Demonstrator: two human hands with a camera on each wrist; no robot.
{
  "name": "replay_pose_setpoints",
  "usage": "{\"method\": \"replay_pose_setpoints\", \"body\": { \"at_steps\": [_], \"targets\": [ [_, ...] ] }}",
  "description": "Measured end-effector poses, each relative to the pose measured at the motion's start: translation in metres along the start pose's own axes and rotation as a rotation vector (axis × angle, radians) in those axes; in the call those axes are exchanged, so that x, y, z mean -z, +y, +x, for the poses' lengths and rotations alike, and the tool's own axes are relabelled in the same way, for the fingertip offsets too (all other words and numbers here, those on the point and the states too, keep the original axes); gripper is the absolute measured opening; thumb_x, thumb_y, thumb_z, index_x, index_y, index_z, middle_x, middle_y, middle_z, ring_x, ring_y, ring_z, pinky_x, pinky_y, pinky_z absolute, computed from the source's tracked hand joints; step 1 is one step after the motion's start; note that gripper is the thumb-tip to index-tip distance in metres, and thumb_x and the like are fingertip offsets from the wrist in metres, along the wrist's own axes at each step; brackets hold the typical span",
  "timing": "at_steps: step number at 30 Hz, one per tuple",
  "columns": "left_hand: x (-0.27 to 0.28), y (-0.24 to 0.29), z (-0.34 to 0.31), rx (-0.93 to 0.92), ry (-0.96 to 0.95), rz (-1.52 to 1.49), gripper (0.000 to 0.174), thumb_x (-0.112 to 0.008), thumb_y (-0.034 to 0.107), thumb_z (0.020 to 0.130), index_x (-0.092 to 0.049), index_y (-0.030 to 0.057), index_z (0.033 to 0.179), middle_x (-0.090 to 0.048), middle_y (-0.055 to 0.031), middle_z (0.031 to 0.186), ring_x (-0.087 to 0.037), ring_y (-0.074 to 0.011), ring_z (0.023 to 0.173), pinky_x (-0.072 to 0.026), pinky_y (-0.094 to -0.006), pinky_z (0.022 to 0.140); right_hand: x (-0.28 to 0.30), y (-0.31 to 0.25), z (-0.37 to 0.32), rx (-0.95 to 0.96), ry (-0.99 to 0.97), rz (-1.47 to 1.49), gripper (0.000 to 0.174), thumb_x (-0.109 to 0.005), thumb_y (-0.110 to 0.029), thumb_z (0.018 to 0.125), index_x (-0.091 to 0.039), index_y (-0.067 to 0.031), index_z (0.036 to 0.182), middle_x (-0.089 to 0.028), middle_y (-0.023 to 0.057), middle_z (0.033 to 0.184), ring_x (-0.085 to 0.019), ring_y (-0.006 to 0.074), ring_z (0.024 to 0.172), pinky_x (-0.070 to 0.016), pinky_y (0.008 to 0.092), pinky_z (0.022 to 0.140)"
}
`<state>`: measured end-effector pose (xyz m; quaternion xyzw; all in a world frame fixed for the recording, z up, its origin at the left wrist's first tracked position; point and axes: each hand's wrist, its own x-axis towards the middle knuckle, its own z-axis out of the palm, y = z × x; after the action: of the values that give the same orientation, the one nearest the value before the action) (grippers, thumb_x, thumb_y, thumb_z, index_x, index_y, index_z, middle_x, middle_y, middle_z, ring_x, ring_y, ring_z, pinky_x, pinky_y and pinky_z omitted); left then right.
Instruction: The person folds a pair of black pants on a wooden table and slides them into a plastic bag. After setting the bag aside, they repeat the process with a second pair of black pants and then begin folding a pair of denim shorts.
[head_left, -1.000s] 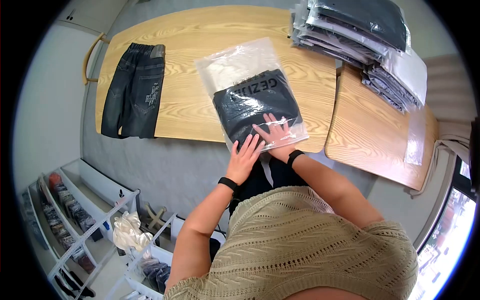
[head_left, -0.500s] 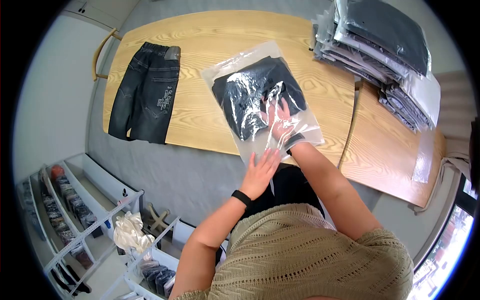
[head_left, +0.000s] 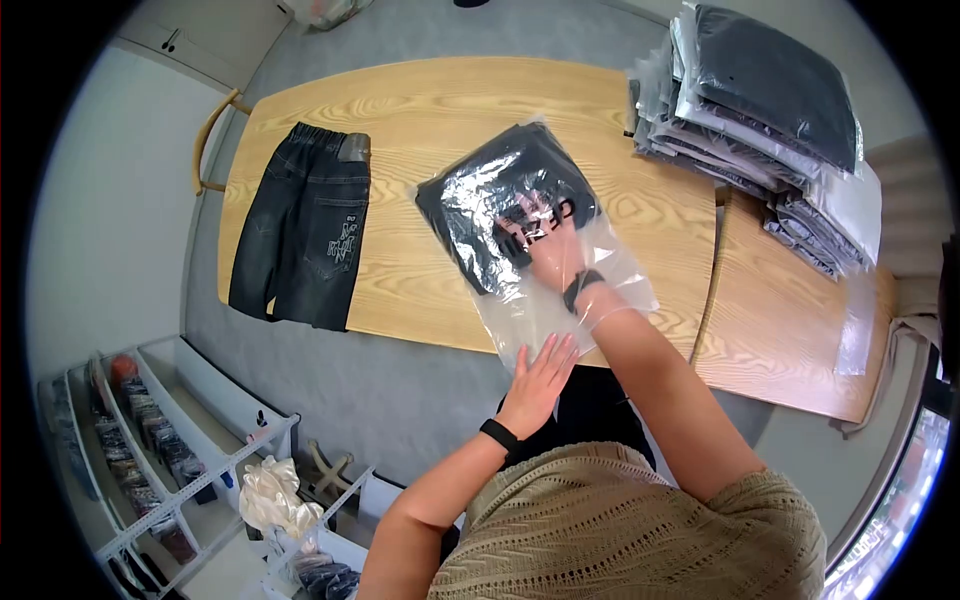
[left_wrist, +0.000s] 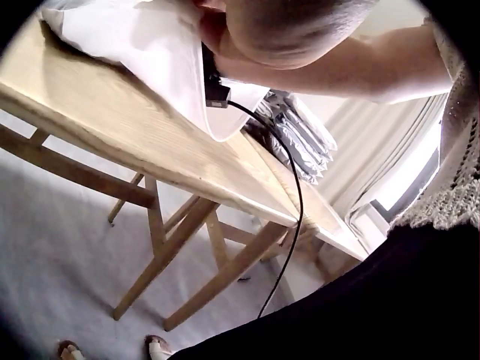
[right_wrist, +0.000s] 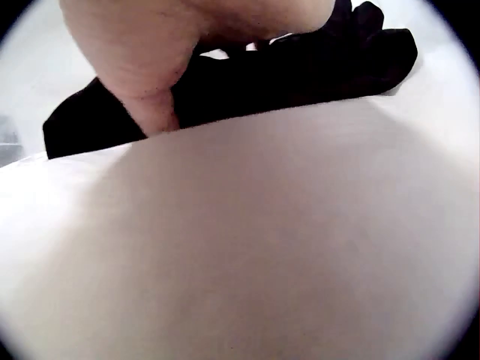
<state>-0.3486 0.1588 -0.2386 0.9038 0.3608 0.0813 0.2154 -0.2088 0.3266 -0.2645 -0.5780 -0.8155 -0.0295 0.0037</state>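
Observation:
On the table's near side lies a clear plastic bag (head_left: pixel 610 262) with dark print and a folded dark garment (head_left: pixel 462 222) inside. My right hand (head_left: pixel 553 248) is inside the bag up to the wrist and grips the garment's near edge. In the right wrist view, its thumb is in front of the dark garment (right_wrist: pixel 225 94), with fingers over the top. My left hand (head_left: pixel 540 382) rests with straight fingers on the bag's near end, by the opening. The left wrist view shows the whitish bag (left_wrist: pixel 142 34) hanging past the table edge.
Dark jeans (head_left: pixel 305 235) with a white print lie folded at the table's left. Bagged garments (head_left: pixel 775 95) are stacked at the right, by a second wooden table (head_left: pixel 790 330). A black cable (left_wrist: pixel 298 187) hangs from the right wrist. White bins (head_left: pixel 215 390) stand at lower left.
My right hand has gone from lying on top of the bag to inside it. The garment has shifted toward the bag's far end. My left hand has stayed at the near edge.

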Motion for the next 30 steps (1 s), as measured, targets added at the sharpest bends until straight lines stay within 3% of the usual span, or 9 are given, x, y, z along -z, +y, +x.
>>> {"method": "replay_pose_setpoints", "body": {
  "at_steps": [4,10,12,15,18,21,24,26,30],
  "targets": [
    [-0.002,-0.001,-0.003,0.007,0.003,-0.095,0.06,-0.046,0.0,0.076,-0.036,0.004,0.136,-0.031,-0.0143,0.143,-0.027,-0.0319,0.134,-0.0194,-0.0574,0.104,0.009,-0.009,-0.015,-0.344,0.043,0.177,0.07,-0.061,-0.018,0.073,-0.036,-0.0323,0.137,-0.023,0.0115,0.148,-0.023,0.0322,0.134,-0.0247,0.0581,0.101],
    [-0.005,-0.009,-0.009,0.0,0.017,-0.15,0.056,-0.047,0.0,0.076,-0.044,0.006,0.131,-0.028,-0.0162,0.145,-0.027,-0.0336,0.134,-0.02,-0.0555,0.105,-0.016,-0.014,-0.004,-0.381,0.027,0.058,0.063,-0.053,-0.013,0.08,-0.036,-0.0257,0.139,-0.021,0.0133,0.148,-0.019,0.0348,0.135,-0.03,0.0554,0.099],
    [0.0,-0.013,-0.011,0.001,0.026,-0.131,0.054,-0.048,-0.001,0.076,-0.046,0.0066,0.129,-0.027,-0.0174,0.145,-0.027,-0.0339,0.134,-0.0209,-0.0556,0.105,-0.005,-0.024,-0.03,-0.366,0.102,0.35,0.062,-0.056,-0.015,0.078,-0.038,-0.0198,0.137,-0.025,0.0142,0.146,-0.021,0.0356,0.134,-0.0298,0.0577,0.098],
    [0.02,-0.015,-0.015,-0.026,-0.012,-0.199,0.046,-0.05,-0.006,0.071,-0.055,0.0054,0.116,-0.029,-0.0227,0.143,-0.028,-0.036,0.133,-0.0253,-0.0523,0.104,-0.027,-0.023,-0.119,0.144,0.166,0.725,0.042,-0.059,-0.016,0.078,-0.054,-0.0102,0.119,-0.049,0.0189,0.126,-0.042,0.0375,0.121,-0.0352,0.0473,0.097],
    [0.032,-0.036,-0.027,0.01,0.101,-0.398,0.041,-0.053,-0.003,0.073,-0.054,0.0054,0.113,-0.044,-0.0208,0.131,-0.041,-0.0342,0.123,-0.036,-0.0454,0.098,0.044,-0.017,-0.173,0.295,-0.498,1.168,0.026,-0.061,-0.022,0.084,-0.063,-0.0015,0.1,-0.063,0.015,0.106,-0.059,0.0293,0.1,-0.0448,0.0362,0.087],
    [0.041,-0.069,-0.027,0.363,0.48,-0.465,0.029,-0.057,0.001,0.077,-0.053,0.0008,0.106,-0.054,-0.0171,0.109,-0.054,-0.0288,0.101,-0.0451,-0.0365,0.084,0.082,0.03,-0.182,-0.118,-0.691,1.516,0.021,-0.062,-0.019,0.084,-0.064,0.0007,0.092,-0.066,0.0108,0.084,-0.061,0.0177,0.077,-0.048,0.0294,0.071],
    [0.006,-0.114,-0.024,0.636,0.545,-0.783,0.026,-0.06,0.01,0.083,-0.053,-0.0004,0.105,-0.058,-0.01,0.097,-0.057,-0.0193,0.086,-0.0463,-0.0281,0.073,0.068,0.075,-0.154,-0.607,-0.156,1.267,0.017,-0.063,-0.017,0.083,-0.064,-0.0007,0.089,-0.064,0.0063,0.078,-0.056,0.0112,0.069,-0.0459,0.0257,0.064],
    [0.0,-0.127,-0.013,0.725,0.555,-1.001,0.027,-0.062,0.017,0.085,-0.054,0.0,0.104,-0.059,-0.0061,0.091,-0.057,-0.014,0.078,-0.0459,-0.0237,0.067,0.039,0.094,-0.129,-0.665,0.161,1.059,0.022,-0.065,-0.021,0.083,-0.063,0.0007,0.087,-0.063,0.0055,0.078,-0.056,0.0113,0.069,-0.0453,0.0256,0.061],
    [0.001,-0.126,0.006,1.017,0.353,-1.167,0.025,-0.058,0.029,0.089,-0.059,0.0041,0.094,-0.057,-0.0004,0.076,-0.051,-0.0069,0.063,-0.0415,-0.0204,0.054,0.014,0.102,-0.109,-0.807,-0.008,1.216,0.029,-0.066,-0.026,0.083,-0.063,0.0033,0.084,-0.062,0.0059,0.074,-0.055,0.0111,0.067,-0.0445,0.0254,0.058]
  ]
}}
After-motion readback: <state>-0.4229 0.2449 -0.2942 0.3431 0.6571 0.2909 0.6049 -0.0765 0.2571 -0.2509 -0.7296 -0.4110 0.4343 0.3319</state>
